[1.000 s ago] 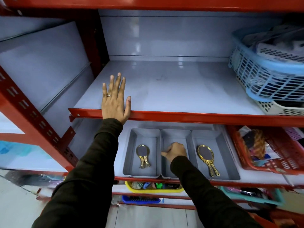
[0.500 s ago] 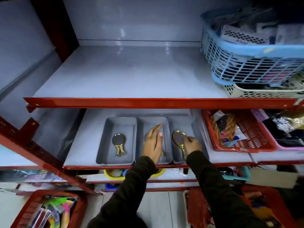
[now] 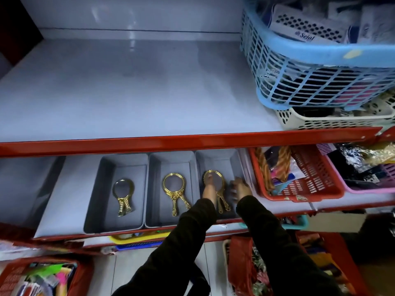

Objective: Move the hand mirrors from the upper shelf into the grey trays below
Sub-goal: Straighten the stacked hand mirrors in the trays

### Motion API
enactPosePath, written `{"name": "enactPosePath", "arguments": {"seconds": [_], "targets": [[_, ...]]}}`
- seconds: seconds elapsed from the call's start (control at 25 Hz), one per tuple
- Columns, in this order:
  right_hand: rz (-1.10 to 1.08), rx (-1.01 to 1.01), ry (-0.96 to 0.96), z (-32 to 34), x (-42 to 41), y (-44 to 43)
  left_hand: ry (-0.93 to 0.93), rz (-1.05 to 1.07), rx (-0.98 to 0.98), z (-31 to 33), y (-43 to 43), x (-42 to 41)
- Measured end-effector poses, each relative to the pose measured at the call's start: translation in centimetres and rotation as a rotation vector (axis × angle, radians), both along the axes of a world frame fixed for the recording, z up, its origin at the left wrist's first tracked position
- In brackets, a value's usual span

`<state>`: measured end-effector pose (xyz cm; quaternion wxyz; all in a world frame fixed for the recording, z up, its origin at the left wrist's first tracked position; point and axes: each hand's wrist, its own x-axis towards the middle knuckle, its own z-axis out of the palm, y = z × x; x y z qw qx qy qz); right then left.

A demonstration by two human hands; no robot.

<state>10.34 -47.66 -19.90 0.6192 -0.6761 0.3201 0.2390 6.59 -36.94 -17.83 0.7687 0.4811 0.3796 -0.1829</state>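
I see no mirrors on the upper shelf (image 3: 132,92); gold hand mirrors (image 3: 174,192) fill all three grey trays (image 3: 149,218) below. In the rightmost tray, left hand (image 3: 208,190) rests flat on a mirror; right hand (image 3: 240,188) blurred, grip unclear. Nearly done, I'd say.

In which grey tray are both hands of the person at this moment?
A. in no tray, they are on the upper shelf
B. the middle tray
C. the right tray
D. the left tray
C: the left hand lies on the gold mirrors in the right tray, with the right hand beside it.
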Motion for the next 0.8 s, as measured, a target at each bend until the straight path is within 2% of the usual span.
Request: {"name": "enactPosePath", "arguments": {"seconds": [0.12,0.28,0.48,0.8], "targets": [[0.045,-0.123,0.006,-2.0,0.2,0.2,0.098,0.169,-0.178,-1.0,-1.2,0.7],[0.151,-0.23,0.023,-3.1,-0.5,-0.2,0.115,0.158,-0.128,-1.3,-1.3,0.6],[0.101,-0.164,0.038,-3.8,-0.8,-0.3,0.1,0.251,-0.168,-1.8,-1.1,0.1],[0.054,-0.095,0.033,-3.9,-0.4,-0.1,0.055,0.184,-0.09,-2.3,-0.8,-0.3]]}}
